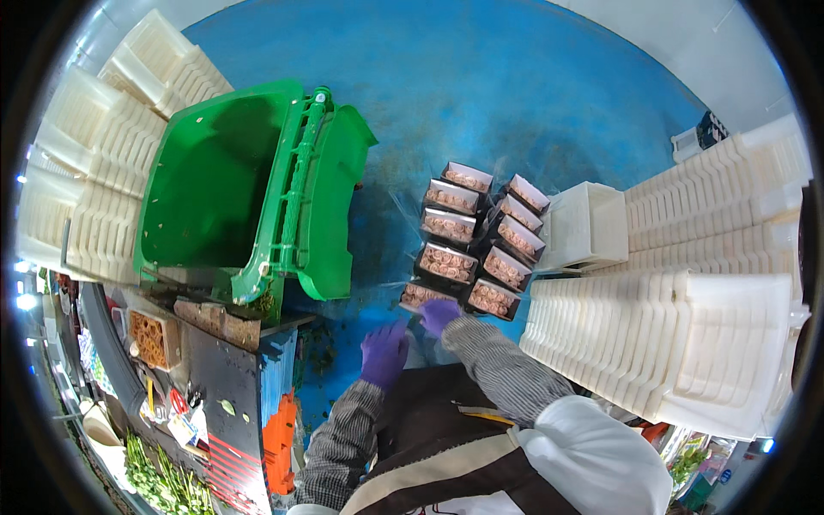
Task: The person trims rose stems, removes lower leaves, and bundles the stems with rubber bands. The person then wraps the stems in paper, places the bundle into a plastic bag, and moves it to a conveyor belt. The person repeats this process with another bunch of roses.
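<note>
Two rows of dark boxes hold pale pink roses, each wrapped in clear film. My right hand, in a purple glove, is at the front edge of the nearest box of roses in the left row. Its fingertips are partly hidden, so a firm grip on the box cannot be made out. Just left of and below that box is my left hand, also gloved in purple, with its fingers bent. Whether it pinches any of the film is unclear. Another box of roses lies right of my right hand.
A green wheeled bin stands open at left, its lid hanging towards the boxes. White stacked buckets line the right side; more stacked buckets stand left. A dark workbench holds rubber bands and red-handled scissors.
</note>
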`<action>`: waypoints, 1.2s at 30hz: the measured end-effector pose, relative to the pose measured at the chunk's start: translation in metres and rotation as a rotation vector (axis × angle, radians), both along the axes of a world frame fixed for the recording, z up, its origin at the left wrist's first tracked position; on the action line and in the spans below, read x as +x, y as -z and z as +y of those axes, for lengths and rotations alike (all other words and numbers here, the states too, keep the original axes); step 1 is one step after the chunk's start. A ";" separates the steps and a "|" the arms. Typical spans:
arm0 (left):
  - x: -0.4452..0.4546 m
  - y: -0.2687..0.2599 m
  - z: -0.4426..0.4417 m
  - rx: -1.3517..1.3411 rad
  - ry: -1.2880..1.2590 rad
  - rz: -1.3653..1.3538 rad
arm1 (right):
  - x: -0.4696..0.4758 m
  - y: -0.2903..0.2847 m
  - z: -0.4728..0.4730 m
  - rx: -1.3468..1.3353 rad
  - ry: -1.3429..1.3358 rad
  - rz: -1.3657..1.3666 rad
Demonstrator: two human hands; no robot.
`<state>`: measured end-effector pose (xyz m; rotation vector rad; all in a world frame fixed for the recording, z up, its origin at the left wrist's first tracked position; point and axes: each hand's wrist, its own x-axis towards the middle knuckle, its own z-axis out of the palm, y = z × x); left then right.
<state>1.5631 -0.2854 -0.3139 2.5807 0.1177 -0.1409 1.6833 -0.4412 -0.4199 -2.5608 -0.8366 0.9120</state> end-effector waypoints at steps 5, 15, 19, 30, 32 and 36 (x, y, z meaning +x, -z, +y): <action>0.093 0.035 -0.006 0.162 0.088 -0.037 | 0.013 -0.044 -0.082 0.339 0.339 -0.461; 0.226 0.087 -0.023 0.313 0.461 -0.052 | 0.159 0.000 -0.143 -0.113 0.708 -0.057; 0.255 0.085 -0.027 0.394 0.386 -0.030 | 0.203 -0.012 -0.108 -0.221 0.599 -0.185; 0.461 0.091 -0.069 0.173 0.233 0.061 | 0.445 -0.035 -0.116 -0.238 0.459 -0.433; 0.504 0.092 -0.070 0.043 0.274 0.125 | 0.481 -0.028 -0.125 -0.166 0.479 -0.476; 0.560 0.083 -0.068 0.111 0.140 -0.154 | 0.524 -0.018 -0.132 -0.052 0.459 -0.539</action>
